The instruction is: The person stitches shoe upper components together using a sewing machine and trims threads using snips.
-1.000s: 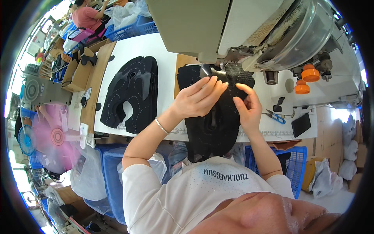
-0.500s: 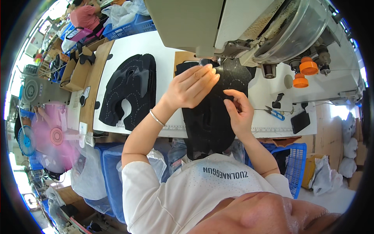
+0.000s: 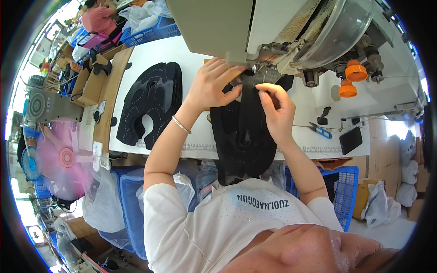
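A shaped black fabric piece [image 3: 243, 148] lies under the sewing machine head [image 3: 211, 29] and hangs over the table's front edge toward my lap. Its far end sits by the needle area, where a narrow band stands up between my hands. My left hand [image 3: 214, 86] curls at the left edge of this band, thumb and forefinger bent around the cloth; their exact grip is partly hidden. On the other side, my right hand [image 3: 278, 107] pinches the band's edge between thumb and fingertips. A stack of similar black pieces [image 3: 170, 98] with pale stitch lines lies to the left.
Blue-handled thread snips [image 3: 323, 131] and a flat black item [image 3: 351, 140] lie on the right of the white table [image 3: 191, 142]. Orange tension knobs [image 3: 356, 71] stick out from the machine. A pink fan [image 3: 66, 157] stands left, and a blue basket [image 3: 348, 193] sits below right.
My left hand has turned from a raised, flat-fingered pose and come down at the cloth near the needle. My right hand has moved up and left, onto the band. The machine head has shifted slightly in view.
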